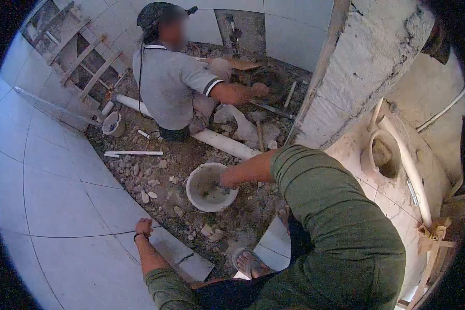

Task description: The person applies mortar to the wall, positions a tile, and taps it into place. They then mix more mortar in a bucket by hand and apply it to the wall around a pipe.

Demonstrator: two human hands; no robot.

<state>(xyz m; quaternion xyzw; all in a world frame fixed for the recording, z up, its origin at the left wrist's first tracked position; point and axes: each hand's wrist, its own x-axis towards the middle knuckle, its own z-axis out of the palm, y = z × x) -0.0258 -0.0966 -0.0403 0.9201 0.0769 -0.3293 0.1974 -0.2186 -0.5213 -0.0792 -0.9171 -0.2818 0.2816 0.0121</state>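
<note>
A white bucket (190, 192) with greyish wet-looking contents stands on the rubble floor in front of me. My right hand (228, 178) reaches over its right rim into the opening; the fingers are largely hidden there. On the left, my left hand (144, 226) is at the edge of the white tiles (93, 258), its fingers curled in and a dark band round the wrist. A cut tile piece (183, 254) juts out just below that hand. My sandaled foot (251, 263) is on the ground below the bucket.
A co-worker (165, 82) crouches beyond the bucket, one hand (260, 90) near a dark round container (268, 82). A white pipe (225, 144) crosses the rubble. Thin white pipes (134, 153) and a small bucket (113, 124) lie left. A rough wall (367, 57) rises right.
</note>
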